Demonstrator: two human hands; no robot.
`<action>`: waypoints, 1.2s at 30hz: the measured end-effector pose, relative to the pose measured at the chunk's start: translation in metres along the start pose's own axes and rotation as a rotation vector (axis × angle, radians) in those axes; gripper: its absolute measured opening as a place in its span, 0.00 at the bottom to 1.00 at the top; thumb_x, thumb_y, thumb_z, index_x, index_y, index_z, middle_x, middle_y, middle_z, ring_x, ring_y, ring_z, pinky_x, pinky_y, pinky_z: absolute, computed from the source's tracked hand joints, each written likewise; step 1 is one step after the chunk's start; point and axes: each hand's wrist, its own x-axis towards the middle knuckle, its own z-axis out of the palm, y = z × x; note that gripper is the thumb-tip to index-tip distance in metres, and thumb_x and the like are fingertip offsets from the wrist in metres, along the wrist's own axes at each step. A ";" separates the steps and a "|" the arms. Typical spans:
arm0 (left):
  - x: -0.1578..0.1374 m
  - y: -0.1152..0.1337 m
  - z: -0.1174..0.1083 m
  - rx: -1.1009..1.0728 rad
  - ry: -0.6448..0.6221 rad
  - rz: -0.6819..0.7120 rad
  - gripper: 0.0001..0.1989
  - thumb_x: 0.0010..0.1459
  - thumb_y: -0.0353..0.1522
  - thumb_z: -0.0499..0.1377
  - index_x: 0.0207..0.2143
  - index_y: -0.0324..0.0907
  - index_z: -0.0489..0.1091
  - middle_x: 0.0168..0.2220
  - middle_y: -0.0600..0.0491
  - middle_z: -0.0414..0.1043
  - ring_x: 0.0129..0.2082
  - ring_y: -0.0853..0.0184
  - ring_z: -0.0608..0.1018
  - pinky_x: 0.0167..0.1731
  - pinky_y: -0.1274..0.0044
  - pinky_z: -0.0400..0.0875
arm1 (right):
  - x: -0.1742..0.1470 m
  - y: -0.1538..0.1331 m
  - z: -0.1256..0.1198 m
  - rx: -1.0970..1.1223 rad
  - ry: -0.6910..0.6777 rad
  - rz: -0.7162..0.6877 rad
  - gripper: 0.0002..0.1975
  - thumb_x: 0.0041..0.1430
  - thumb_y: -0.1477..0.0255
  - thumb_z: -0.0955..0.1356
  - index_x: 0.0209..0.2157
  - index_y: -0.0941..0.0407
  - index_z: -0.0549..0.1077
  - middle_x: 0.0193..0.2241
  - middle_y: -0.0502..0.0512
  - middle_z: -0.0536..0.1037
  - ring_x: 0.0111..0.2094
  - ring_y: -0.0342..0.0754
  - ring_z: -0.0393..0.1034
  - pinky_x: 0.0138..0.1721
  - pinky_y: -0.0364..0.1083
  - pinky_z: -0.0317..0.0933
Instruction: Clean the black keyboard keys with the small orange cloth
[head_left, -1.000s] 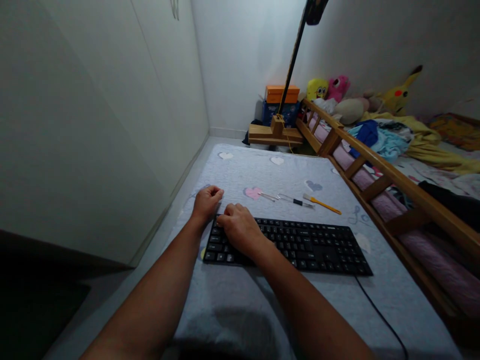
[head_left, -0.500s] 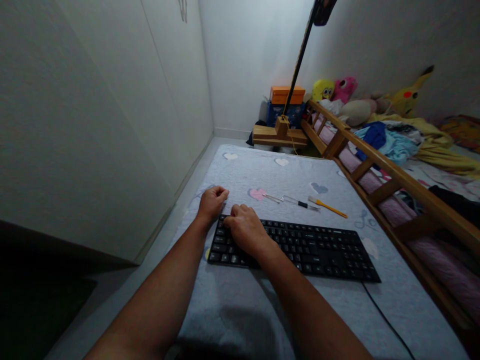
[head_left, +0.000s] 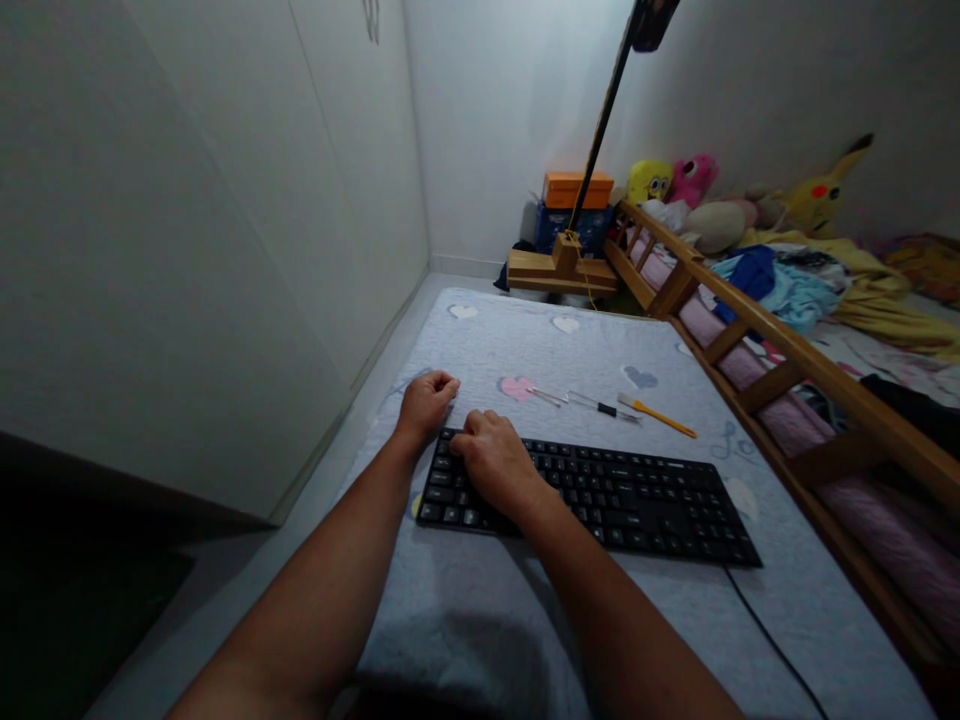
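A black full-size keyboard [head_left: 637, 500] lies on a pale heart-patterned cloth. Just off its top left corner, my left hand [head_left: 427, 408] rests on the cloth, closed with thumb and fingers together; whatever they may hold is hidden. My right hand [head_left: 493, 455] is over the keyboard's left end, its fingers curled down at the upper left keys. Anything in that closed hand is out of sight. Behind the keyboard lie metal tweezers [head_left: 546, 397], a thin wire tool with a black grip [head_left: 606, 409] and a yellow-handled brush [head_left: 660, 415].
The keyboard's cable [head_left: 776, 640] trails off to the lower right. A wooden bed rail [head_left: 795, 355] runs along the right side, with plush toys and clothes behind it. On the left stands a white cabinet [head_left: 247, 230]. A black pole on a wooden base [head_left: 536, 268] stands beyond the cloth.
Both hands and the keyboard keep their places. Only a very slight shift of the camera's view shows.
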 end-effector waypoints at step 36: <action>-0.002 0.008 -0.001 0.068 -0.025 -0.013 0.14 0.53 0.42 0.56 0.24 0.42 0.71 0.25 0.53 0.73 0.27 0.65 0.73 0.32 0.73 0.65 | -0.045 0.035 -0.006 0.032 0.022 0.181 0.09 0.66 0.74 0.67 0.36 0.54 0.80 0.38 0.56 0.75 0.41 0.50 0.64 0.42 0.46 0.56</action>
